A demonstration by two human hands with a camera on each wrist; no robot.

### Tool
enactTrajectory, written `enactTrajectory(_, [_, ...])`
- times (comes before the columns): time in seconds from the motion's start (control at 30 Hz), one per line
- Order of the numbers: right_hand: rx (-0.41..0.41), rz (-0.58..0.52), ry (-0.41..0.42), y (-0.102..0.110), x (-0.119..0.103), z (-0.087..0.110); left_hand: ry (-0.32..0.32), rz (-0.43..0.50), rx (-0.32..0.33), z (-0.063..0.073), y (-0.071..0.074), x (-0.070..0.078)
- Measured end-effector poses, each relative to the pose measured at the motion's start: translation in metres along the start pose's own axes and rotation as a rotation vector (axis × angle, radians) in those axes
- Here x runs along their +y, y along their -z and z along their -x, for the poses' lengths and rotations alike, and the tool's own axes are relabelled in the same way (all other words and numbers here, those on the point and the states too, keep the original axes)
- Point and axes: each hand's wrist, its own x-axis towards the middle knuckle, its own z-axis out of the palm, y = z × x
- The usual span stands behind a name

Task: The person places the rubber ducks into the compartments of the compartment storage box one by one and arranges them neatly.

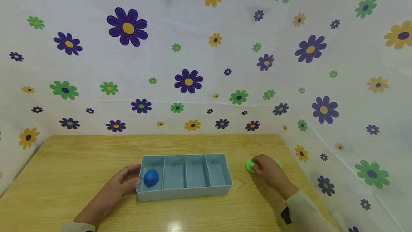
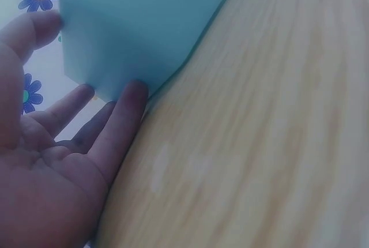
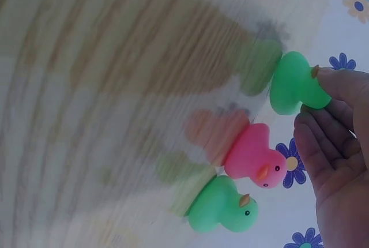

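A light blue tray (image 1: 148,197) with a row of compartments stands on the wooden table. Inside its leftmost compartment sits a blue toy duck (image 1: 151,177). My left hand (image 1: 123,182) touches the tray's left end wall; in the left wrist view the fingertips (image 2: 136,89) rest against the wall, spread and not wrapped round it. To the right of the tray, my right hand (image 1: 271,173) pinches a green toy duck (image 3: 290,83) by its head, between thumb and fingers. Beside it stand a pink-red toy duck (image 3: 253,156) and a second green toy duck (image 3: 219,205), mostly hidden by the hand in the head view.
The wooden table (image 1: 196,214) reaches back to a white cloth (image 1: 154,60) printed with flowers, which also hangs along the right side near my right arm. Thin dividers (image 1: 185,171) separate the tray's compartments.
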Motion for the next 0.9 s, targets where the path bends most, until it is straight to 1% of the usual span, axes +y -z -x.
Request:
enactTrajectory(0.1, [0.031,0.0,0.012,0.0,-0.002,0.001,0.005,0.005,-0.002,-0.001,0.0,0.0])
enactTrajectory(0.23, [0.11,-0.006,0.044,0.0,-0.007,-0.001,0.005,0.01,-0.004,-0.001,0.002,0.001])
enactTrajectory(0.3, [0.158,-0.02,0.07,0.001,-0.01,-0.001,0.008,0.013,-0.005,-0.002,0.003,0.002])
enactTrajectory(0.47, [0.278,-0.035,0.139,0.003,-0.018,-0.005,-0.009,0.019,-0.018,-0.002,0.004,0.005])
enactTrajectory(0.6, [0.354,-0.044,0.211,0.005,-0.024,-0.011,-0.021,0.031,-0.023,-0.003,0.003,0.007])
enactTrajectory(0.7, [0.371,-0.061,0.24,0.008,-0.032,-0.017,-0.022,0.037,-0.02,-0.005,0.002,0.007])
enactTrajectory(0.9, [0.349,-0.12,0.236,0.017,-0.056,-0.026,-0.014,0.045,-0.012,-0.009,0.002,0.007])
